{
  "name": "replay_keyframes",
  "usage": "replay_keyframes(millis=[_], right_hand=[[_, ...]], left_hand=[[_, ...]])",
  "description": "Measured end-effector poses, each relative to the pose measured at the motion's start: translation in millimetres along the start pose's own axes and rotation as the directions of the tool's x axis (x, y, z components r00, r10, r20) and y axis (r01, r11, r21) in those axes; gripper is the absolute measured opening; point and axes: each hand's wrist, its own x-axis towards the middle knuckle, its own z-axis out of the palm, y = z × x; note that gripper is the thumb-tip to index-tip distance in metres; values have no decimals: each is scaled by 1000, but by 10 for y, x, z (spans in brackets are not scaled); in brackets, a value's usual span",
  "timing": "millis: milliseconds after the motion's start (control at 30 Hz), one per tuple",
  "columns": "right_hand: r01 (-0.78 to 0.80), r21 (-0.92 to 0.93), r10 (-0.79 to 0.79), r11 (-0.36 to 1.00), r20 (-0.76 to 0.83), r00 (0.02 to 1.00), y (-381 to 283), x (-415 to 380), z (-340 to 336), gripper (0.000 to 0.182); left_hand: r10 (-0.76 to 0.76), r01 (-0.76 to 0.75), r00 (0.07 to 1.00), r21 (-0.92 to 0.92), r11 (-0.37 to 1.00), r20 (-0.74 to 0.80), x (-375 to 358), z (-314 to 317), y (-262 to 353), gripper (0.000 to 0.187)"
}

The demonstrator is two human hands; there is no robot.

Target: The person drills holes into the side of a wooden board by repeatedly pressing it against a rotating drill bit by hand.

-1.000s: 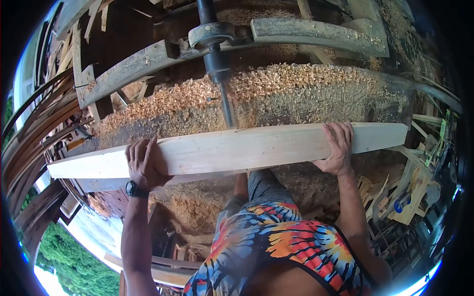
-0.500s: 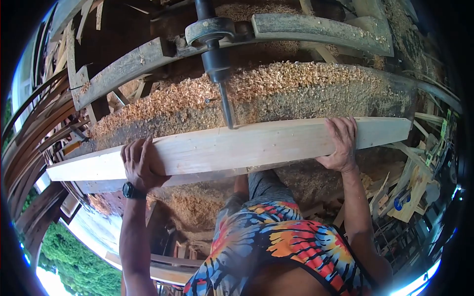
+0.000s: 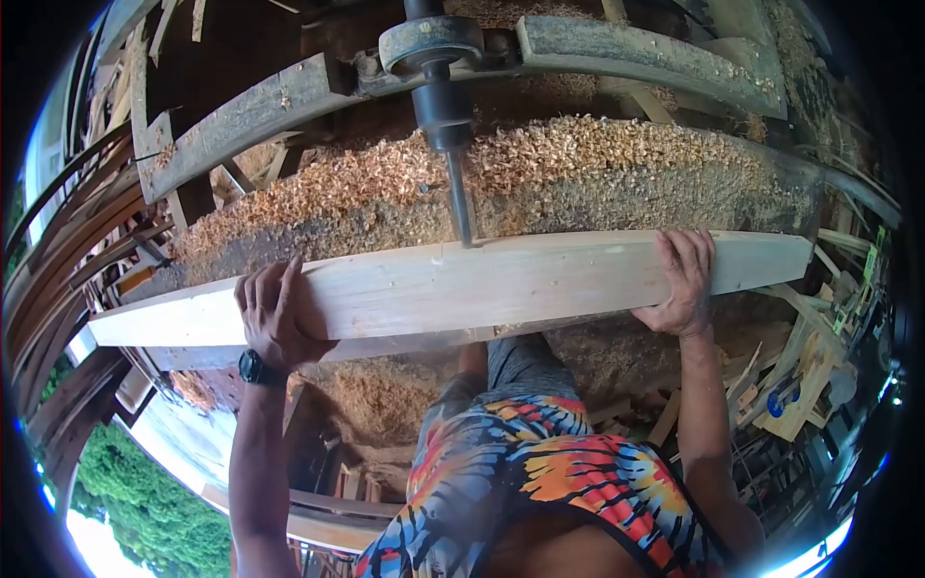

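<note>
A long, pale wooden plank lies crosswise in front of me. My left hand, with a dark watch on its wrist, grips the plank left of the middle, fingers over the far edge. Toward the plank's right end, my right hand holds it in the same way, thumb on the near side. Between the hands, a metal drill bit in a dark chuck meets the plank's far edge. How deep its tip sits is hidden.
Behind the plank, wood shavings cover the work surface. A curved wooden frame and a round bearing housing stand beyond. Wood scraps crowd the right; stacked strips line the left. Sawdust lies below.
The plank has slid slightly left relative to the drill bit. The whole view has shifted a little, and both hands still hold the plank.
</note>
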Motion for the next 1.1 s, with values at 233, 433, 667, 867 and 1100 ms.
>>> replay_keyframes(millis=[233, 433, 667, 867, 1100], right_hand=[[5, -13, -5, 1000, -13, 1000, 11, 35, -8, 95], [19, -22, -19, 1000, -5, 1000, 24, 87, -17, 97], [53, -32, -54, 998, -15, 998, 79, 186, -23, 101], [64, -30, -65, 997, -20, 998, 126, 273, -24, 103], [81, -41, -82, 996, -7, 997, 178, 413, -48, 103]], left_hand=[[4, -4, 1000, -1, 1000, -2, 5, 19, -20, 116], [-1, 1, 1000, -2, 1000, -10, 13, 20, -25, 117], [-1, 0, 1000, -21, 1000, -26, 46, 23, -52, 117], [-14, 13, 1000, -11, 1000, -25, 101, -16, -30, 119], [-20, 18, 999, -33, 999, -40, 172, -36, -51, 119]])
